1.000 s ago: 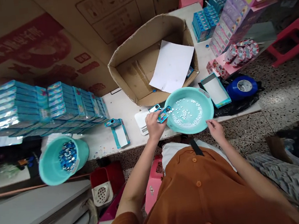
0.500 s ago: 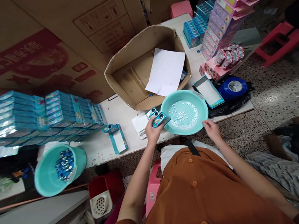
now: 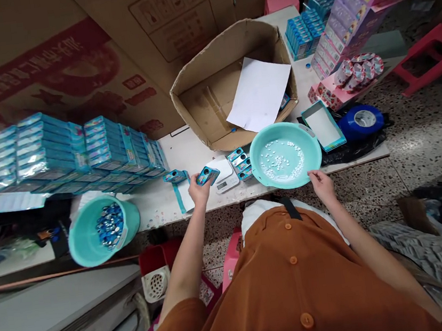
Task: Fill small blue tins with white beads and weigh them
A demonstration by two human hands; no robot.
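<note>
My L hand (image 3: 200,191) holds a small blue box (image 3: 208,175) above the table (image 3: 157,212), just beside the white scale (image 3: 227,184). R hand (image 3: 322,185) on rim of the turquoise basin (image 3: 257,153) w/ white pellets (image 3: 281,162); small blue boxes (image 3: 240,164) between scale & basin.

Two teal vessels show: one shallow basin (image 3: 262,152) at the table's near edge, one bucket (image 3: 133,219) near its left end. There is one scale (image 3: 227,184), one open carton (image 3: 206,108) toward the far edge, one white sheet (image 3: 258,94) in it and one blue tape roll (image 3: 364,119) near the right end. One small blue box (image 3: 208,175) is in the left hand (image 3: 199,191); the stacked packs are too many to count.
</note>
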